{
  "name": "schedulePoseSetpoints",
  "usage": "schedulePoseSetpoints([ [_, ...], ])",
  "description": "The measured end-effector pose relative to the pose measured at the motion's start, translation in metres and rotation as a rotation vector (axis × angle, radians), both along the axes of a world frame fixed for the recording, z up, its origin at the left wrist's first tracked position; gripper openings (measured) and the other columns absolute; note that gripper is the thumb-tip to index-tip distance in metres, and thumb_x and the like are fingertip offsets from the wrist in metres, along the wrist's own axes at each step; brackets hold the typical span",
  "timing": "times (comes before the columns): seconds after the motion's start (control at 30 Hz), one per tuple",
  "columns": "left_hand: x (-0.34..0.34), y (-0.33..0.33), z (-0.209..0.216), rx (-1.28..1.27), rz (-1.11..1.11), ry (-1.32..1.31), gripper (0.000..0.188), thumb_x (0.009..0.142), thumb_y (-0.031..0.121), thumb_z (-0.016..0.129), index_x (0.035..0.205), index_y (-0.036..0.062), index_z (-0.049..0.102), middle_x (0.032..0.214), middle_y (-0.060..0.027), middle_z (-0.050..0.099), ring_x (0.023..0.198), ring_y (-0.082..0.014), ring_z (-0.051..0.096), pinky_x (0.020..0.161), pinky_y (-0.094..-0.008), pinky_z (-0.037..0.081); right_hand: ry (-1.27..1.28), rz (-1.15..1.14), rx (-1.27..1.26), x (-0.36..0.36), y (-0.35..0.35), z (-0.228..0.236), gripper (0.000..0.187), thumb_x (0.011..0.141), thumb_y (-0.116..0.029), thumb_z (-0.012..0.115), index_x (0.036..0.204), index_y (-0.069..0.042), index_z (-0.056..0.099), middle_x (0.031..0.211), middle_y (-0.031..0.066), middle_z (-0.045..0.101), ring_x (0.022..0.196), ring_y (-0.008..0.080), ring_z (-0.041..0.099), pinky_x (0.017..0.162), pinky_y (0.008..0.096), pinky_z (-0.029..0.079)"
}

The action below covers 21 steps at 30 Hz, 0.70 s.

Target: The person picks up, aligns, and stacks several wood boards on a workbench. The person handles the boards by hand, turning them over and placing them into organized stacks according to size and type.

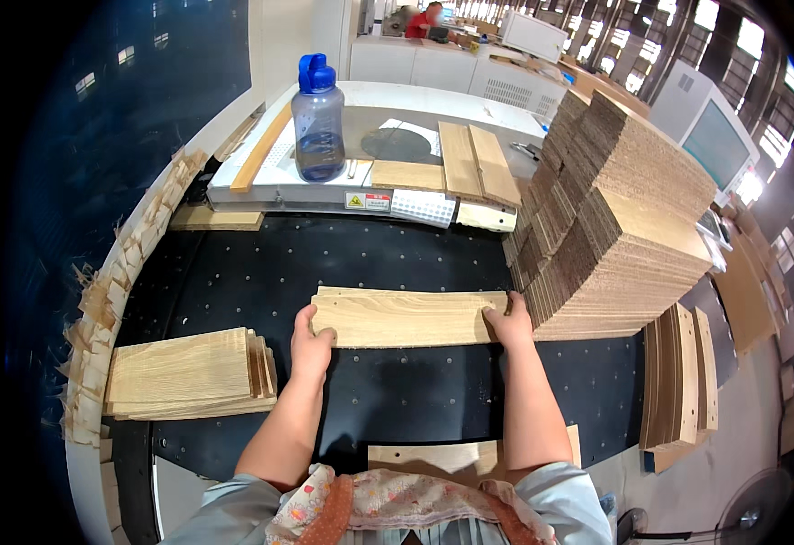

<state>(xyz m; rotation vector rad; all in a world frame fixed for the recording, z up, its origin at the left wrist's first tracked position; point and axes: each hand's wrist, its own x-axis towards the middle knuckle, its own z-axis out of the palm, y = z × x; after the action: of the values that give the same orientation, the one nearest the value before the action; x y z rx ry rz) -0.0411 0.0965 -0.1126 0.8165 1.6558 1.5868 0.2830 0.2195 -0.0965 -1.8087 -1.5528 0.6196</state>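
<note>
A long, light wood-grain board (406,320) spans the space between my two hands, above the black dotted work surface. My left hand (311,343) grips its left end, thumb on the top face. At the other end my right hand (511,325) is closed on the board, its thumb also on top; the fingers underneath are hidden. A second board edge shows just behind the held one, so there may be more than one layer. To the right of my right hand rises a tall stack of particle boards (610,263). Left of my left hand lies a low pile of boards (183,371).
Behind the black surface (379,250), a machine ledge carries a blue-capped bottle (319,123) and loose boards (478,163). More boards stand at the right edge (674,381); another board (433,456) lies close to my body. Ragged tape lines the left frame (97,318). A person in red (422,23) is far off.
</note>
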Motion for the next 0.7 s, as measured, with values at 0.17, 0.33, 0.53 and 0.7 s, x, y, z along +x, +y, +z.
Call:
schedulePoseSetpoints([
  [0.17,0.009,-0.025,0.005,0.261,0.086,-0.177,0.064,0.073,-0.012,0.045,0.134,0.0051,0.036,0.126,-0.0108,0.048,0.117,-0.0205,0.046,0.101,-0.0317,0.036,0.589,-0.098,0.199,-0.006,-0.017,0.001,0.058,0.086,-0.021,0.066,0.133,0.002,0.041,0.121,0.0142,0.053,0.106,0.0211,0.052,0.092,0.0318,0.041],
  [0.33,0.005,-0.042,-0.007,0.347,0.108,-0.107,0.073,0.071,-0.013,0.046,0.139,0.0076,0.031,0.125,-0.0074,0.041,0.118,-0.0191,0.041,0.104,-0.0328,0.033,0.985,-0.122,0.280,-0.006,-0.033,0.009,0.031,0.092,-0.022,0.060,0.114,-0.001,0.054,0.095,0.0021,0.057,0.089,0.0113,0.050,0.081,0.0256,0.042],
  [0.53,0.000,-0.055,-0.023,0.305,0.043,0.090,0.076,0.067,-0.009,0.052,0.139,0.0083,0.036,0.121,-0.0072,0.036,0.117,-0.0207,0.040,0.106,-0.0338,0.031,1.057,-0.093,0.223,0.012,-0.051,0.002,0.014,0.090,-0.025,0.062,0.093,-0.012,0.057,0.083,0.0000,0.057,0.078,0.0132,0.053,0.071,0.0306,0.045],
  [0.7,0.004,-0.062,-0.028,0.251,-0.020,0.206,0.070,0.066,-0.006,0.057,0.133,0.0087,0.042,0.121,-0.0085,0.037,0.118,-0.0231,0.040,0.105,-0.0357,0.033,1.063,-0.080,0.189,0.037,-0.060,-0.003,0.008,0.087,-0.009,0.063,0.087,-0.008,0.055,0.080,0.0010,0.055,0.075,0.0113,0.051,0.068,0.0270,0.043],
])
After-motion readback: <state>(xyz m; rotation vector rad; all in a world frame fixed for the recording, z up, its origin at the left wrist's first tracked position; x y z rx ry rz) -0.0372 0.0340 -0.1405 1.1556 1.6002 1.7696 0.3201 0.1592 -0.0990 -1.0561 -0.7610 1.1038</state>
